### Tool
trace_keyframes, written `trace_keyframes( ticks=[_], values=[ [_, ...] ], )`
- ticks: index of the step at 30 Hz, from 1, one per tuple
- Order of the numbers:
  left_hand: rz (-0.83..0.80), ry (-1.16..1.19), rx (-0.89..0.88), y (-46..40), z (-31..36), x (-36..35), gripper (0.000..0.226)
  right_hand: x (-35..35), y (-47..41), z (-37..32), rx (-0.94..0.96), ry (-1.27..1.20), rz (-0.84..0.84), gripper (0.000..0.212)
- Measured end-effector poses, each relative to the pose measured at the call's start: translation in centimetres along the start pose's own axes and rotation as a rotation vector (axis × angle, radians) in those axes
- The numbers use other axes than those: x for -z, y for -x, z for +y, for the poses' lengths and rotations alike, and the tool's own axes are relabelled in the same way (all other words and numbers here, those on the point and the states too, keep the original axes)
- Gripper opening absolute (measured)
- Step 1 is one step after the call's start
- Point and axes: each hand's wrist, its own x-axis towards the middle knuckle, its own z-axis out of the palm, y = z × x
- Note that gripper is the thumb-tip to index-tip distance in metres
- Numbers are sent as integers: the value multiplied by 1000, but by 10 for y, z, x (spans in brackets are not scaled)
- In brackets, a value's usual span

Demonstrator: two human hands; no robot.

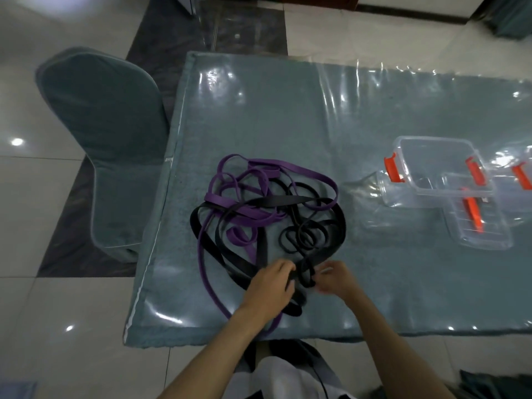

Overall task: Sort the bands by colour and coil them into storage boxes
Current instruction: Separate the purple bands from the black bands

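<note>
A tangled heap of purple bands (pixel 260 175) and black bands (pixel 276 201) lies on the table in front of me. At the heap's near edge my left hand (pixel 270 286) grips a black band, fingers curled over it. Just to its right, my right hand (pixel 334 279) pinches the same black band where it is folded between both hands. A long purple loop (pixel 205 280) runs under my left forearm toward the table's front edge. Clear storage boxes (pixel 437 168) with orange latches stand to the right, holding no bands.
The table (pixel 288 110) is covered in teal cloth under clear plastic. A second clear box or lid (pixel 483 228) with an orange latch lies in front of the first. A teal-covered chair (pixel 106 133) stands at the table's left side.
</note>
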Motion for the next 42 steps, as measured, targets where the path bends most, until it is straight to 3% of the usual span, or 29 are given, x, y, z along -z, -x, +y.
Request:
trace_keyframes(
  ticks=[3,5,7,10,11,13,15,17,19,21,25,28,31,36,39,42],
  values=[
    [-178,-217,255,-7,5,-16,45,10,-9,-9,26,-407,-2,12],
    [-224,-332,306,-11,7,-23,46,10,-17,-14,96,-514,-44,19],
    [-237,-397,315,-14,11,-25,42,6,-23,-17,155,-400,-207,25],
    [-249,-352,298,-17,19,-24,31,4,-32,-15,330,-13,-373,27],
    [-239,-320,282,-17,22,-22,27,6,-34,-12,433,75,-310,21],
    [-193,-277,223,-16,30,-16,23,13,-37,-3,589,179,2,12],
    [-138,-204,162,-15,40,-8,24,28,-43,1,570,143,387,10],
    [-106,-83,126,-14,48,2,28,45,-56,3,440,65,541,28],
    [-107,3,113,-16,57,15,33,59,-71,-3,254,-135,374,47],
    [-110,13,95,-20,63,28,35,69,-80,-12,117,-440,141,51],
    [-88,6,107,-26,68,50,32,83,-93,-21,-18,-743,-21,37],
    [-99,31,141,-28,68,60,30,97,-98,-23,-113,-955,-155,8],
    [-102,53,161,-31,69,66,28,108,-93,-23,-68,-1152,-225,18],
    [22,12,187,-31,67,65,21,127,-73,-28,263,-979,-482,61],
    [165,-58,213,-25,60,65,19,128,-66,-26,396,-652,-485,58],
    [200,-91,252,-18,48,66,33,121,-60,-24,553,-381,-441,54]
  ],
)
